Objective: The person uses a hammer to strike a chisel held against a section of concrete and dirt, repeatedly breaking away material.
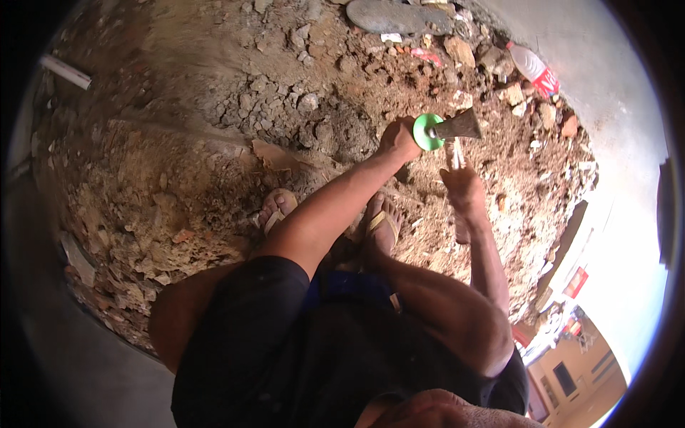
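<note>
- The left hand is fisted round the handle of a tool, held out over the rubble ahead of the feet.
- The tool has a grey wedge-shaped metal head; a bright green round disc sits at the handle's end, just beside the left fist.
- The right hand is closed on a thin pale rod that stands roughly upright just under the tool's head; whether the two touch is not clear.
- The hands are apart, the right lower than the left and nearer the body.
- Both feet wear sandals: one foot at left, the other between the forearms.
- The ground is broken earth, stones and brick pieces.
- A plastic bottle with a red label lies at the upper right edge of the rubble, well apart from the hands.
- A flat grey stone lies at the top.
- A white pipe piece lies at the far upper left.
- A smooth grey concrete floor borders the rubble at right.
</note>
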The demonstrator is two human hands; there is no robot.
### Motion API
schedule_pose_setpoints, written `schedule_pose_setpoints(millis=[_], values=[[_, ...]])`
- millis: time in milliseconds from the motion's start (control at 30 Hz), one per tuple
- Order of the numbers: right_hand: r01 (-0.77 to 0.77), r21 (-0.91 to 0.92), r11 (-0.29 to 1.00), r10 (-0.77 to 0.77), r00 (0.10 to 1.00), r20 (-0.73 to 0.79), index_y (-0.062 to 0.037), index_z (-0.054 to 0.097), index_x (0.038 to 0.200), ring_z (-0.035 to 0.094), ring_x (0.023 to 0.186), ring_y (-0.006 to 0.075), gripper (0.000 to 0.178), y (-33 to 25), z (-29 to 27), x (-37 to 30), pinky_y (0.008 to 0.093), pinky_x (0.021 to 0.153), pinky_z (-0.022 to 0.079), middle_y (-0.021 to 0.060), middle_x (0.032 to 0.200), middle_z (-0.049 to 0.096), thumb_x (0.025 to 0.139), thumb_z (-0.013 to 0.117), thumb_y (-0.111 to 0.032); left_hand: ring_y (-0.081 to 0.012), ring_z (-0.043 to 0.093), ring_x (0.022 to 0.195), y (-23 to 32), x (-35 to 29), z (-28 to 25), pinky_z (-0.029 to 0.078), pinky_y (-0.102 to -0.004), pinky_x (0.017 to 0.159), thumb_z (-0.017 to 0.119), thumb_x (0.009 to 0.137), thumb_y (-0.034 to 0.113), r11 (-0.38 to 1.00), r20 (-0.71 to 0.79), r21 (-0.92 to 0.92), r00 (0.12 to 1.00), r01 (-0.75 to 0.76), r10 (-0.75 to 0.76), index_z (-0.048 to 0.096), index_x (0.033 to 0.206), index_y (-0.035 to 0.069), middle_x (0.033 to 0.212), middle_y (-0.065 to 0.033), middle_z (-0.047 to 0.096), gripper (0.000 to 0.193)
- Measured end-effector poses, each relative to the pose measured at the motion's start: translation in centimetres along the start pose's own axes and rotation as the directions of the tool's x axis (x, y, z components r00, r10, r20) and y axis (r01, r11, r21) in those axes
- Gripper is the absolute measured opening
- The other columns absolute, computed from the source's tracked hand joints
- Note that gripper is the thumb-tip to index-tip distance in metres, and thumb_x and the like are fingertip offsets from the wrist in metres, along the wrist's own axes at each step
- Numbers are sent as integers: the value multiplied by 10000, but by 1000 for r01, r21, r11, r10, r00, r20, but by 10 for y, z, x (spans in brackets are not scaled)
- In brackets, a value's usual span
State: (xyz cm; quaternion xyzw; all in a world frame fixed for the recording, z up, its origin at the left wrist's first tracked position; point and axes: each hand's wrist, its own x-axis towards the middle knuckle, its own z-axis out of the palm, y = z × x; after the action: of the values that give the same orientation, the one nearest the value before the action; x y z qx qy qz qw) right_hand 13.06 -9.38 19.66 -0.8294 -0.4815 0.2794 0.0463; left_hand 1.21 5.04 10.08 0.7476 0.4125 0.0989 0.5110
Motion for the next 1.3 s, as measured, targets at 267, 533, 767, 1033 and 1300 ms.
schedule_pose_setpoints(millis=[267,533,767,1033,1300], values=[[861,339,379,-101,403,-909,-49,564,951,547,582,149,156,-110,-126,-31,276,534,498,78,710,592,969,484,-182,-316,677,792,-11,-10,-4,543,-404,659,660,798,310,999,-151,7,987,-54,54,677,889,86,817,-169,682,243],[47,757,652,4,998,-65,8,466,1248,563,589,115,501,-48,-13,-9,211,498,494,57,833,630,894,669,-285,-265,684,793,-24,14,13,547,-403,707,668,807,377,977,1,82,980,196,-197,700,862,91,810,-152,694,293],[852,366,374,-96,428,-899,-19,512,1160,555,566,89,331,-112,-132,-34,228,455,488,50,765,602,934,582,-251,-316,682,780,-31,10,6,551,-392,652,723,753,320,999,-158,-21,987,34,-37,690,857,94,854,-141,699,251],[-292,462,838,293,953,70,-27,539,1116,544,531,80,296,-45,-5,2,216,392,452,31,712,587,967,535,-283,-229,688,850,-11,8,-1,570,-353,695,734,757,291,955,-102,-243,974,171,-200,688,913,67,900,-160,700,277],[764,180,619,-290,436,-852,-45,599,916,582,654,173,285,-90,-107,-21,313,589,504,83,776,604,990,456,-280,-270,682,734,-17,13,13,547,-394,628,722,777,319,995,-126,-96,992,-4,-8,679,833,67,782,-142,691,261]])
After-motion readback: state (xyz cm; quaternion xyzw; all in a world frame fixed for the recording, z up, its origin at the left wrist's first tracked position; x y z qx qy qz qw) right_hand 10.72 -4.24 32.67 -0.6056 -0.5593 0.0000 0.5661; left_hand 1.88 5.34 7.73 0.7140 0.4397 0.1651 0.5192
